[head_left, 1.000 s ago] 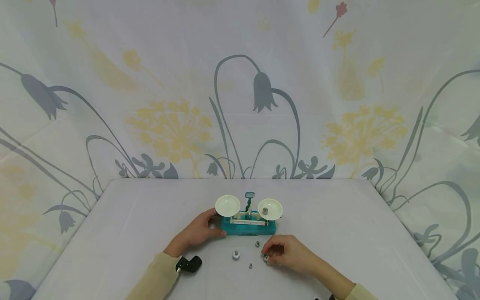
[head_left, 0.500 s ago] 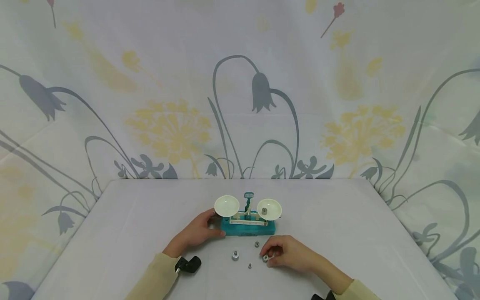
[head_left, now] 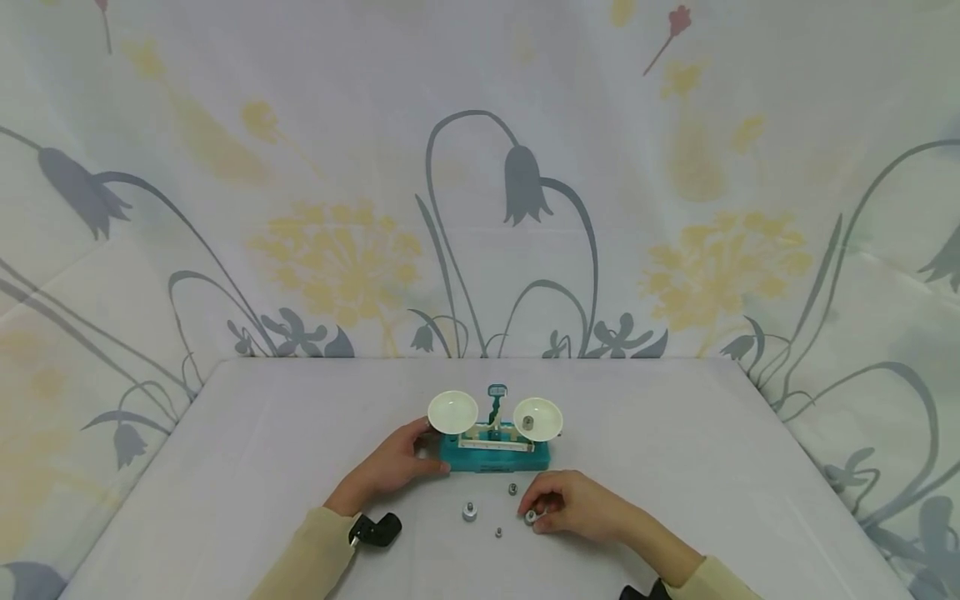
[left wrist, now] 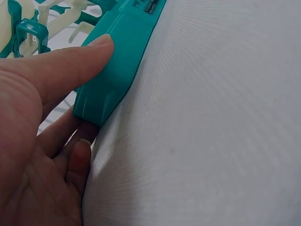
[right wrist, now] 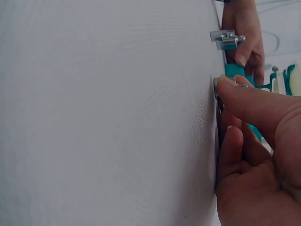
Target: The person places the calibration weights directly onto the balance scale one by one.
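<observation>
A teal balance scale (head_left: 495, 458) with two pale pans stands on the white table. My left hand (head_left: 393, 462) grips the left end of its base, thumb (left wrist: 94, 54) on the front face and fingers behind. One metal weight (head_left: 528, 422) sits in the right pan (head_left: 547, 423); the left pan (head_left: 453, 410) holds nothing. In front of the scale's right side, my right hand (head_left: 573, 502) pinches a knobbed metal weight (head_left: 530, 517) between thumb and fingers, close to the tabletop. The right wrist view shows the thumb covering part of this weight (right wrist: 216, 88).
Left of my right hand stand a larger weight (head_left: 469, 512), a tiny weight (head_left: 498, 532) and a small weight (head_left: 513, 489) near the scale's front. A black wrist device (head_left: 377, 530) sits at my left sleeve. A flower-printed cloth (head_left: 480, 275) hangs behind the table.
</observation>
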{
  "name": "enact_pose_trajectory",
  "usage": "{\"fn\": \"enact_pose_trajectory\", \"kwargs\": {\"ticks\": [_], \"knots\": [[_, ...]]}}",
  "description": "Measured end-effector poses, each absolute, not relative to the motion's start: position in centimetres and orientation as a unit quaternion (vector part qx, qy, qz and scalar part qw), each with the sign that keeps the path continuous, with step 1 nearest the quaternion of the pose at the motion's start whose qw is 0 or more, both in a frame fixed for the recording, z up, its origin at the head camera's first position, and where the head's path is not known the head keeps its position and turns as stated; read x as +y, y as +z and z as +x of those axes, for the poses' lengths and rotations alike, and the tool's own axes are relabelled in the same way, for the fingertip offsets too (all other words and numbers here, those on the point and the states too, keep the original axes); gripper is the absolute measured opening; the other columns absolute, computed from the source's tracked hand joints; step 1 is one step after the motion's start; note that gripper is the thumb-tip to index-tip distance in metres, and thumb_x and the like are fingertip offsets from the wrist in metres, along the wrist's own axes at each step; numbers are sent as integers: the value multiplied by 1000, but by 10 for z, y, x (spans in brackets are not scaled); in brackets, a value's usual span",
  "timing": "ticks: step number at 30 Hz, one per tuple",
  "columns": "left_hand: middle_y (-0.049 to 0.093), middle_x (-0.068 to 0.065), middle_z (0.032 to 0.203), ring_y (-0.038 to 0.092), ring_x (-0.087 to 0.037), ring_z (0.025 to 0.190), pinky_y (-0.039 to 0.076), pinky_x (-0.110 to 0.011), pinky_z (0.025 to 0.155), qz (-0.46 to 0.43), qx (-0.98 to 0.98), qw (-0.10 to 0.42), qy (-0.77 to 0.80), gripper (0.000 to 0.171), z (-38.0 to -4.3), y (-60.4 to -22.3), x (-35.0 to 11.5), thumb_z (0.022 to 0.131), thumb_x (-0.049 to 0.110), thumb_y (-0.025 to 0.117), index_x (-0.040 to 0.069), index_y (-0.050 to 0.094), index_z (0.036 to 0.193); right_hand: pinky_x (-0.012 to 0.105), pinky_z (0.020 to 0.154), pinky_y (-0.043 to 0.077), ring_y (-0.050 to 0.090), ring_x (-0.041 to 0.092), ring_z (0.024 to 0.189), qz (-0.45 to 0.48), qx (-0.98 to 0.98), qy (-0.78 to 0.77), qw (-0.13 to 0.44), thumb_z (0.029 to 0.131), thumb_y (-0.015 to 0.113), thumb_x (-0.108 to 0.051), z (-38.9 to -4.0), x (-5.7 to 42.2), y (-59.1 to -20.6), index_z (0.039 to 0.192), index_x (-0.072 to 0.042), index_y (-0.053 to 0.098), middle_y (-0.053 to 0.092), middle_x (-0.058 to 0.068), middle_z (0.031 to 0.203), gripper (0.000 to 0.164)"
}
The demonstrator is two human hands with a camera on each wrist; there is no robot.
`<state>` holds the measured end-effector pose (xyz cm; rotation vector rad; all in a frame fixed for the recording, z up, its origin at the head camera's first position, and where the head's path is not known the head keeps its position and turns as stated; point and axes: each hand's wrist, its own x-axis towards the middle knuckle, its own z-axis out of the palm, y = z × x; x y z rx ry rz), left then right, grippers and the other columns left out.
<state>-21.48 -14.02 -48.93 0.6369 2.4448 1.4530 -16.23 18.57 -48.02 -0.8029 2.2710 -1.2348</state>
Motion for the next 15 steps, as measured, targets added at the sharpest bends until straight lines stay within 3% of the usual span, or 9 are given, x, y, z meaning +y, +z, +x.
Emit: {"fn": "enact_pose_trajectory", "kwargs": {"ticks": [15], "knots": [[56, -13, 137, 49, -36, 129, 37, -54, 110, 215, 836, 111, 493, 65, -216, -491, -140, 84, 19, 81, 3, 51, 140, 22, 74, 49, 55, 9, 84, -296, 810, -464, 203, 83, 81, -13, -160, 185, -480, 99, -16, 74, 65, -7, 92, 18]]}}
